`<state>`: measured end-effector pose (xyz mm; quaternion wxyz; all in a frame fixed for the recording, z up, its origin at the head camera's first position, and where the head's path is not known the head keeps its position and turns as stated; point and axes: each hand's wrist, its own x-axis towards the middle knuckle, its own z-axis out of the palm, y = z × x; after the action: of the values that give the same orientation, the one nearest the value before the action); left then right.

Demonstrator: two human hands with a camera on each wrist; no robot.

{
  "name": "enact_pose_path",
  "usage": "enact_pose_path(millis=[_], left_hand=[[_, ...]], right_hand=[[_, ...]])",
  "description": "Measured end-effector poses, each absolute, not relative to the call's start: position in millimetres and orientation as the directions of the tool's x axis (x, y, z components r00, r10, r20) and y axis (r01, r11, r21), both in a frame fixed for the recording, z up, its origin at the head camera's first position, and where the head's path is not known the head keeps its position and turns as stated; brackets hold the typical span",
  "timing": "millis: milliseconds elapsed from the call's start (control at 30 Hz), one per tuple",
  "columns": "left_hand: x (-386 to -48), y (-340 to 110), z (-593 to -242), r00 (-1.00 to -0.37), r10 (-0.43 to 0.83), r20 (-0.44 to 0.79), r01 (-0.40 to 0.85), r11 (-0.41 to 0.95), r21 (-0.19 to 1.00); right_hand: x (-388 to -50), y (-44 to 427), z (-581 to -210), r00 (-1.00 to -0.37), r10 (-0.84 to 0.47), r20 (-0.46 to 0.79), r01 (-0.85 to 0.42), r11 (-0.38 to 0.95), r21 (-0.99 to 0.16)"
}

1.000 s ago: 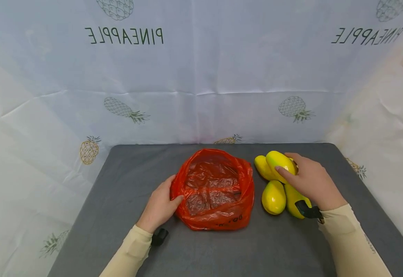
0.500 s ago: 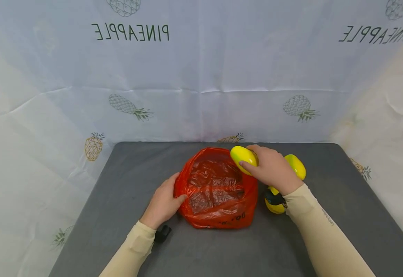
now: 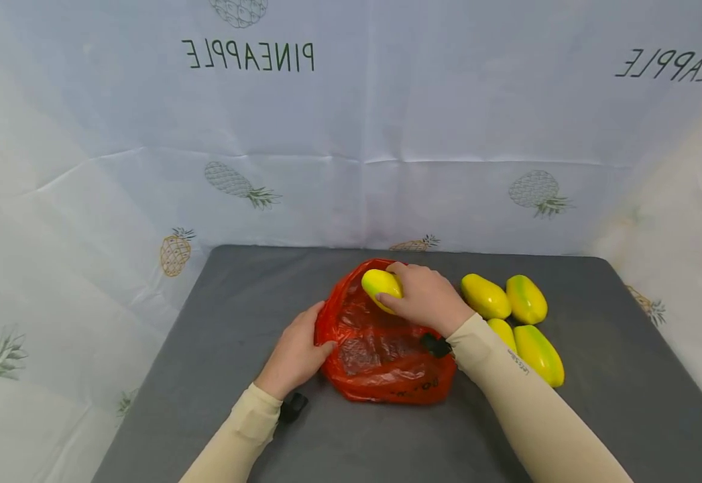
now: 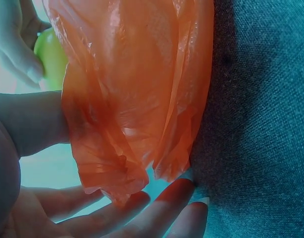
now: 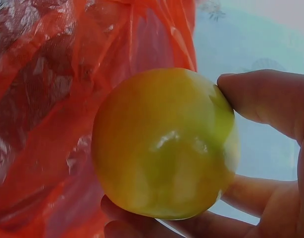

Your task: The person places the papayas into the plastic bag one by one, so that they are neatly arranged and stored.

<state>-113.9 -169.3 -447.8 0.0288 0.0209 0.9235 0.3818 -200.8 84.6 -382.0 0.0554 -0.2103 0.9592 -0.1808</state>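
Observation:
A red plastic bag (image 3: 371, 352) stands with its mouth open on the dark grey table. My left hand (image 3: 295, 352) grips its left rim, the thumb over the edge and inside. In the left wrist view, the thumb (image 4: 30, 121) goes behind the thin bag wall (image 4: 137, 84) and the fingers lie on the near side. Over the bag's opening, my right hand (image 3: 428, 295) holds a yellow-green mango (image 3: 379, 288) between thumb and fingers. The right wrist view shows this mango (image 5: 164, 144) close up, with red plastic beside and behind it.
Right of the bag, several more mangoes lie close together on the table (image 3: 592, 416), among them a front one (image 3: 540, 355) and a back one (image 3: 526, 299). My right forearm partly covers one. A pineapple-print cloth (image 3: 351, 121) hangs behind the table.
My right hand has lifted the mango from the group at the right and carried it left, over the bag's mouth. My left hand keeps its grip on the rim. The head view has shifted slightly.

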Motion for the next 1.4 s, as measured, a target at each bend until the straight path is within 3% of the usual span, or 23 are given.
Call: enact_pose_path(millis=[633, 1400], left_hand=[[-114, -165, -450, -0.997, 0.077, -0.004, 0.052, 0.708, 0.704], [-111, -164, -447, -0.997, 0.073, -0.023, 0.037, 0.723, 0.690]], right_hand=[[-211, 45, -413, -0.901, -0.431, -0.040, -0.392, 0.852, -0.347], [-212, 35, -427, -0.914, -0.405, -0.023, -0.372, 0.861, -0.347]])
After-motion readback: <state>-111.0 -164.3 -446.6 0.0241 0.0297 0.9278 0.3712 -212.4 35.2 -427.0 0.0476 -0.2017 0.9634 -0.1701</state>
